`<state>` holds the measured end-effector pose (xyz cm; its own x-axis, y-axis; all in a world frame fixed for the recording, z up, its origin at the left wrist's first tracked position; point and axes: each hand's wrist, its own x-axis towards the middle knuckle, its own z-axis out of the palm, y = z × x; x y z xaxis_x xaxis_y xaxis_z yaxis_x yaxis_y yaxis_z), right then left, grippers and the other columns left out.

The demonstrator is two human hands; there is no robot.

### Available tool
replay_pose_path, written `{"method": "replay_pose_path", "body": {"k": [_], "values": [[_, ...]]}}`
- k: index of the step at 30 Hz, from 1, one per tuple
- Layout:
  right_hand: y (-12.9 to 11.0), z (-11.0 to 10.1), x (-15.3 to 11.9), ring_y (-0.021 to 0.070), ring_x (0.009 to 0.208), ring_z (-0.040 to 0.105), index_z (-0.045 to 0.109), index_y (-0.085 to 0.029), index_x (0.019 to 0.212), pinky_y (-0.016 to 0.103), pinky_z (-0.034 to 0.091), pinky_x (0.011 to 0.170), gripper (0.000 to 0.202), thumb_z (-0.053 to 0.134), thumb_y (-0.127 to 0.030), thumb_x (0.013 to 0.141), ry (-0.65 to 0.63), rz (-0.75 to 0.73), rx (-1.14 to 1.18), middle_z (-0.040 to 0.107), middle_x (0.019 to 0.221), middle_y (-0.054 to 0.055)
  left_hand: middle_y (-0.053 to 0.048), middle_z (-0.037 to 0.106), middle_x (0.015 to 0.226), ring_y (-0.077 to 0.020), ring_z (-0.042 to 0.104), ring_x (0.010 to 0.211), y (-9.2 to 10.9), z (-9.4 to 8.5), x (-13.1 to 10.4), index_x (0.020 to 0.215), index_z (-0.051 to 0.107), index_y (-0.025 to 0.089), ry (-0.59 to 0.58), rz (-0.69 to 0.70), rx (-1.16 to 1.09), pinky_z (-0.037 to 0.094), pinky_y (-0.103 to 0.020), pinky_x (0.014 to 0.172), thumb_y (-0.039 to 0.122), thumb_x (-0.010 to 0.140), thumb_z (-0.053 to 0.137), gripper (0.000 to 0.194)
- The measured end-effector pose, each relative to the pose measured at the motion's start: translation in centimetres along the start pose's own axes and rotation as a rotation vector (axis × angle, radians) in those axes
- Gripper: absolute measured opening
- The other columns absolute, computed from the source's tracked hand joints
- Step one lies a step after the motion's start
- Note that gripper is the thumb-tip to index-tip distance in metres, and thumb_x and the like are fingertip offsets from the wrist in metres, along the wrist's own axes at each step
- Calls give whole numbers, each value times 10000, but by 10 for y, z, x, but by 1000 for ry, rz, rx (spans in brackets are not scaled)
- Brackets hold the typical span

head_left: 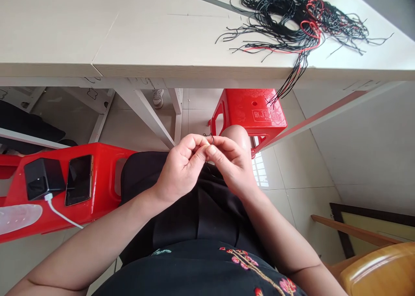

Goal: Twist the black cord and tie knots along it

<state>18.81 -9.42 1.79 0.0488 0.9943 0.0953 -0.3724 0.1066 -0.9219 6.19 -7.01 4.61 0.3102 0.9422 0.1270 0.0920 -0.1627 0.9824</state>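
Note:
Above my lap, my left hand (183,164) and my right hand (231,160) meet with thumbs and forefingers pinched together. Between their fingertips is a thin black cord (212,138), with a small loop showing above the fingers. Most of the cord is hidden by the fingers, so any knot in it cannot be made out. On the table beyond lies a tangled bundle of black cords (275,28) with a few red ones among them. Some of its ends hang over the table's front edge.
A metal ruler (207,1) lies partly under the bundle on the white table (145,41). One red stool (256,110) stands below the table. At left, another red stool (103,175) holds a phone (79,179) and a black charger box (43,179) with a white cable.

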Motion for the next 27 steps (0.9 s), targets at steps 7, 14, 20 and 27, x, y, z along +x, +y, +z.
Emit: {"method": "replay_pose_path", "body": {"k": [7, 14, 20, 27], "values": [[-9, 1, 7, 27, 460, 335, 588, -170, 653, 145, 249, 385, 248, 762, -312, 759, 119, 270, 167, 489, 561, -72, 0, 611, 740, -118, 582, 685, -7, 0, 1, 821, 576, 177, 65, 225, 313, 478, -232, 644, 161, 885, 564, 68], [-6, 0, 8, 25, 445, 317, 606, -166, 637, 166, 273, 406, 306, 747, -391, 789, 90, 171, 96, 480, 525, -74, 26, 568, 683, -98, 529, 636, -3, -3, 3, 781, 561, 182, 9, 62, 161, 448, -217, 613, 206, 895, 569, 117], [-5, -3, 6, 7, 409, 294, 715, -164, 741, 164, 254, 373, 205, 820, -339, 722, 10, 156, 145, 616, 591, -36, 39, 528, 636, -64, 478, 594, 4, -2, 8, 734, 588, 164, -7, -214, -390, 430, -168, 576, 190, 835, 649, 120], [-5, -3, 8, 8, 367, 217, 702, -132, 704, 146, 155, 316, 293, 832, -394, 681, 37, 362, 218, 421, 419, -79, 38, 545, 559, -46, 498, 555, 12, -1, 11, 705, 617, 153, 18, -446, -617, 423, -135, 556, 117, 843, 615, 142]]}}
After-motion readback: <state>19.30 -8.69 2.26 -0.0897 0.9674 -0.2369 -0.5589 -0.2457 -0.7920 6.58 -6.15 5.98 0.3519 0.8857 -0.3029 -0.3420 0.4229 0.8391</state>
